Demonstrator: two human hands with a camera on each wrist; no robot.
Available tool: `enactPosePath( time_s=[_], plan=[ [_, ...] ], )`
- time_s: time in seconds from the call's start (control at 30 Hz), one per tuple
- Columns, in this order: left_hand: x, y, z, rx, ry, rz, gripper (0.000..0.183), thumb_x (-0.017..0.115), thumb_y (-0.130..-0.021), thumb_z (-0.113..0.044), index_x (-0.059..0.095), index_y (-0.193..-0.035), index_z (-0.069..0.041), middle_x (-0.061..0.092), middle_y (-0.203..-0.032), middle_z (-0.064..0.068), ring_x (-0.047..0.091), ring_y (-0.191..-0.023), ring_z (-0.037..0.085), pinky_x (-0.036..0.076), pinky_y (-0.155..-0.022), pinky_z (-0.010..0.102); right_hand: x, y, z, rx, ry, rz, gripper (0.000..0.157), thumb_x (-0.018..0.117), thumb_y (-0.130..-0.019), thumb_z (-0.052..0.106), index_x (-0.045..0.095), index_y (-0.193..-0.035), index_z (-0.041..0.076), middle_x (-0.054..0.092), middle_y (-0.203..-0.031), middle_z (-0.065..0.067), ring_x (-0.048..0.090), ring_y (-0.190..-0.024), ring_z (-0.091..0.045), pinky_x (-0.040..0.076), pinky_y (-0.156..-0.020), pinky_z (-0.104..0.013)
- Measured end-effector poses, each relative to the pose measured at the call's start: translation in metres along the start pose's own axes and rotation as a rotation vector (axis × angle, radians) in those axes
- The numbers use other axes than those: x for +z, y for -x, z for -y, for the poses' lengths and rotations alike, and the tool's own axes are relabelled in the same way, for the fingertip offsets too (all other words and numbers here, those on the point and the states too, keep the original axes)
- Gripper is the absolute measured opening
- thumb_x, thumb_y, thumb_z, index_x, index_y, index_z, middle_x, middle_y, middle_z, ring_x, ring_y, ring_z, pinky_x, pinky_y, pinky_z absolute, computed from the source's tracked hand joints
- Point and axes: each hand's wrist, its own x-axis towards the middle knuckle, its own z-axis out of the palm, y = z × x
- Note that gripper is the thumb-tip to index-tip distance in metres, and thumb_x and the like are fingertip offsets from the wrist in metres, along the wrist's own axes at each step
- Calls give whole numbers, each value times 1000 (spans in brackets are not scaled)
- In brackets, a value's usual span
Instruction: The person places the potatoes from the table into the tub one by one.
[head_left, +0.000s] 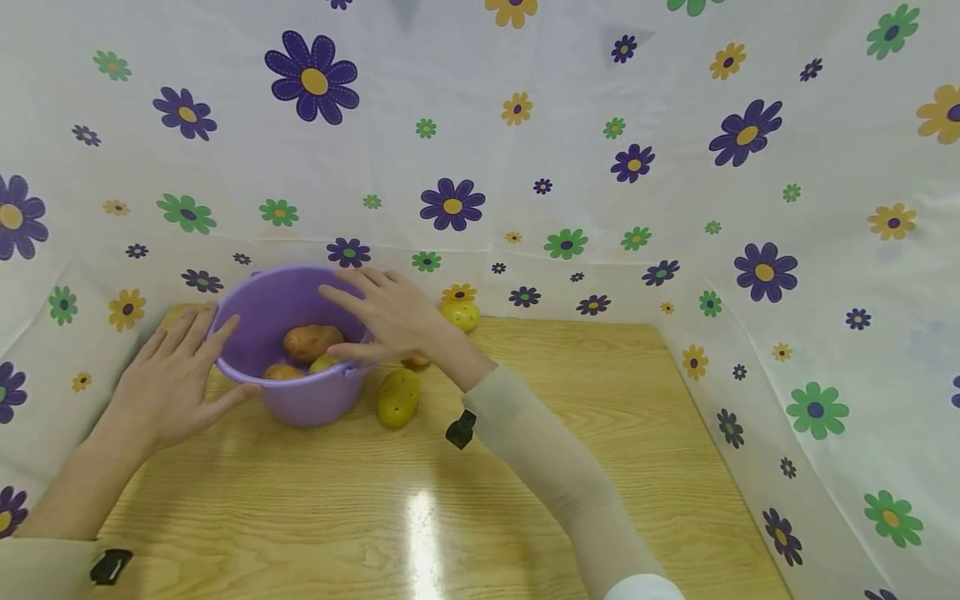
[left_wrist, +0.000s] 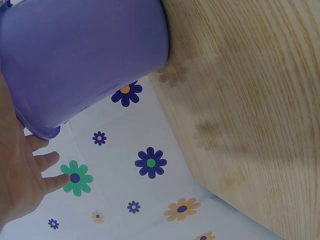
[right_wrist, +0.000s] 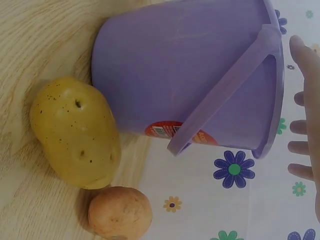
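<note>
A purple bucket stands upright on the wooden table with several potatoes inside. My left hand is at the bucket's left rim, fingers spread and straight. Over the right side of the rim hovers my right hand, its fingers stretched out and holding nothing. In the right wrist view the bucket's handle hangs down along its outer side. A yellow potato lies on the table beside the bucket, with a smaller brownish potato close to it.
Farther back, another yellow potato rests near the flower-printed curtain, which encloses the table at the back and sides. The wooden table top extends to the right and front.
</note>
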Motion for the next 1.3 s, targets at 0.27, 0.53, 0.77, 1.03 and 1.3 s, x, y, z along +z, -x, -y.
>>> enactPosePath(
  time_s=[0.27,0.53,0.77,1.03,1.3],
  plan=[
    [0,0,0,-1,7,3,101,63,-93,-68,32,-165,-4,25,-173,27,26,-159,51,21,-127,72,0,13,-6,10,3,-16,94,49,-93,81,33,-167,25,33,-174,-6,42,-156,-26,40,-126,-41],
    [1,0,1,-1,11,4,102,64,-93,-68,31,-165,-5,21,-175,25,26,-159,50,21,-127,73,6,27,-15,-2,-53,-87,95,55,-91,79,39,-164,20,42,-169,-11,48,-151,-31,42,-125,-46],
    [1,1,0,-3,11,8,101,63,-94,-68,30,-165,-4,18,-176,25,25,-159,51,21,-126,73,13,42,-22,20,-75,-119,93,58,-91,76,41,-162,19,47,-166,-12,50,-149,-33,45,-123,-48],
    [1,0,1,-2,6,4,101,63,-93,-68,32,-165,-3,19,-176,24,26,-159,51,23,-125,74,18,59,-30,62,-72,-131,94,61,-90,76,42,-162,18,47,-166,-12,49,-150,-34,46,-122,-51],
    [1,0,2,-5,9,1,101,64,-93,-68,33,-164,-3,22,-174,25,26,-159,50,22,-126,73,32,73,-42,101,-101,-131,93,60,-91,74,40,-163,18,49,-163,-14,52,-148,-35,48,-120,-52]
  ],
)
